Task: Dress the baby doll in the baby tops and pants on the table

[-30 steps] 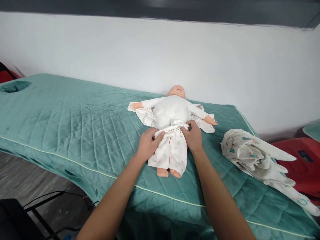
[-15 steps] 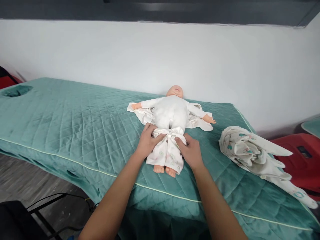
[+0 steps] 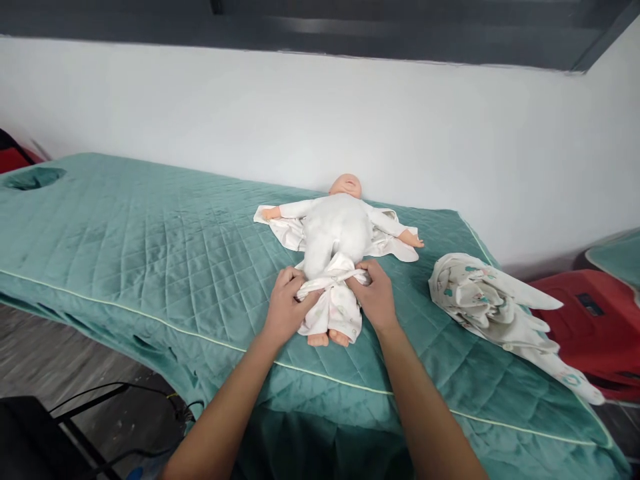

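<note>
A baby doll (image 3: pixel 336 223) with a white cloth body lies on its back, feet toward me and arms spread. White printed baby pants (image 3: pixel 333 307) cover its lower legs, the waistband bunched around the thighs; both feet stick out of the leg ends. My left hand (image 3: pixel 289 303) is closed on the waistband at the left side, thumb on top. On the right side my right hand (image 3: pixel 375 292) pinches the same waistband. Beneath the doll's back and arms a white garment (image 3: pixel 287 233) lies spread open.
A green quilted cover (image 3: pixel 165 253) lies over the bed, which has a hole (image 3: pixel 35 178) at its far left. Crumpled printed baby clothes (image 3: pixel 480 300) lie at the right edge. Beyond stands a red case (image 3: pixel 595 320). A white wall (image 3: pixel 300 113) rises behind the bed.
Both hands have drawn the waistband a little down the thighs, toward the feet, baring more of the doll's white upper legs. The view has shifted slightly.
</note>
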The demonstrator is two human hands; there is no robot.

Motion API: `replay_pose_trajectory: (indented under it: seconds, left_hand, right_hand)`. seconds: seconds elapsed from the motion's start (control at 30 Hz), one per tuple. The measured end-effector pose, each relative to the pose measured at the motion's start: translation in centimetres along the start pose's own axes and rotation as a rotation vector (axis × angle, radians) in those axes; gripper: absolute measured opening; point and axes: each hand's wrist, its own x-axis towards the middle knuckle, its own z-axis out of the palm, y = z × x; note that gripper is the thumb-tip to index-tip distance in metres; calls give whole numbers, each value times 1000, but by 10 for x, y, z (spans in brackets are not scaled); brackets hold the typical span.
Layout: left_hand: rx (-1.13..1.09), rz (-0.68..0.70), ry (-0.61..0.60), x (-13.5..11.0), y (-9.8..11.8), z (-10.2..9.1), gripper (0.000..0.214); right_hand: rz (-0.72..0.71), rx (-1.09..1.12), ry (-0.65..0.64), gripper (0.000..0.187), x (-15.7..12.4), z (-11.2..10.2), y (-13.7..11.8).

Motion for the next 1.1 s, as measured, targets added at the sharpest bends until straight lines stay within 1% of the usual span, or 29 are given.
replay_pose_trajectory:
  seconds: [0.1, 0.27, 0.3, 0.37, 0.4, 0.43, 0.47, 0.5, 0.53, 0.57, 0.6, 0.67, 0.7, 0.77, 0.8, 0.83, 0.87, 0.97, 1.03, 1.1]
  left_hand:
    - [11, -19, 5, 1, -2, 1, 21]
    - [-28, -33, 33, 5, -2, 2, 12]
    - [-32, -37, 33, 5, -2, 2, 11]
    - [-36, -51, 20, 6, -2, 1, 11]
    - [-39, -55, 3, 7, -2, -1, 12]
    - [-45, -55, -26, 9, -2, -4, 15]
    - [-52, -48, -71, 10, -1, -8, 17]
    - [-58, -34, -131, 11, 0, -13, 20]
    - [-60, -14, -203, 11, 1, -19, 21]
    - [-59, 8, -280, 10, 3, -26, 24]
    - [-52, 28, -356, 8, 5, -33, 30]
    - [-22, 58, -476, 0, 10, -45, 53]
    - [2, 72, -516, -4, 13, -49, 65]
    - [67, 116, -556, -12, 17, -54, 85]
    - [106, 142, -556, -15, 19, -54, 90]
    - [150, 163, -550, -17, 20, -53, 90]
    - [194, 175, -546, -18, 22, -52, 85]
    - [307, 162, -564, -15, 30, -51, 58]
    - [350, 146, -601, -13, 37, -53, 45]
    - [369, 124, -637, -12, 45, -58, 39]
  right_hand:
    - [13, 15, -58, 14, -7, -3, -5]
    - [94, 68, -176, 30, -33, -13, -15]
    - [101, 83, -205, 31, -39, -15, -16]
    - [96, 111, -268, 29, -49, -20, -19]
    - [83, 119, -293, 32, -54, -22, -20]
    - [66, 117, -312, 44, -59, -23, -21]
    - [47, 103, -321, 62, -63, -23, -22]
    - [28, 78, -319, 79, -68, -23, -22]
    - [10, 46, -313, 92, -72, -23, -22]
    - [-7, 12, -302, 98, -75, -21, -23]
    - [-24, -21, -287, 100, -78, -20, -23]
    - [-62, -82, -252, 92, -80, -17, -25]
    - [-79, -112, -241, 87, -80, -16, -27]
    - [-99, -176, -247, 78, -76, -17, -31]
    - [-97, -209, -264, 74, -74, -18, -34]
    - [-89, -240, -287, 69, -71, -21, -36]
    - [-80, -266, -314, 65, -68, -24, -39]
    - [-61, -314, -379, 50, -63, -34, -50]
    - [-41, -342, -397, 47, -62, -42, -59]
    - [9, -376, -406, 46, -63, -49, -68]
